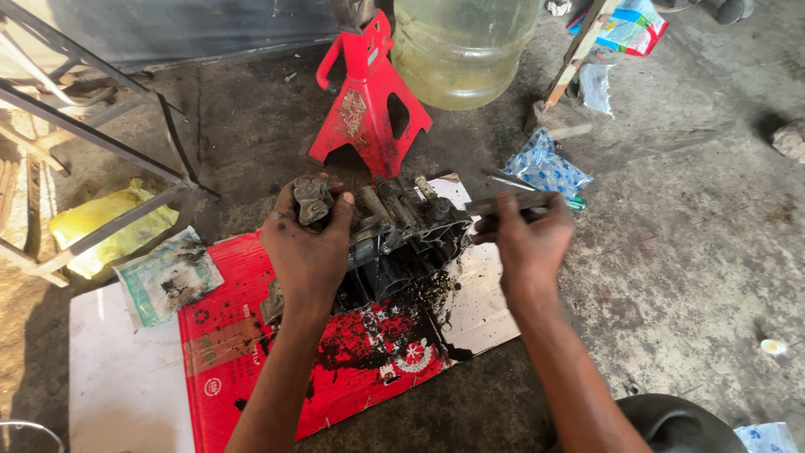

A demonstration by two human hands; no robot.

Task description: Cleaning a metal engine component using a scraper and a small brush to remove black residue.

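Now down on the concrete floor [671, 252], over a flattened red cardboard box [251, 335] smeared with black oil. Left hand [309, 243] clamped over the near end of a greasy engine casing [402, 235], fingers curled around a grimy grey lump [312, 200] on top, grip closed tight on it. Right hand [530, 239] just beside the casing's far edge, closed around a flat dark metal tool [503, 203] held level, its tip touching the casing. Casing sitting tilted on the cardboard, studs sticking up, black muck spilled beneath. Behind it, a red jack stand [369, 101] upright, a big clear water jug [461, 50] next to that. Off left, a yellow bag [101, 226] under a metal frame [92, 143].
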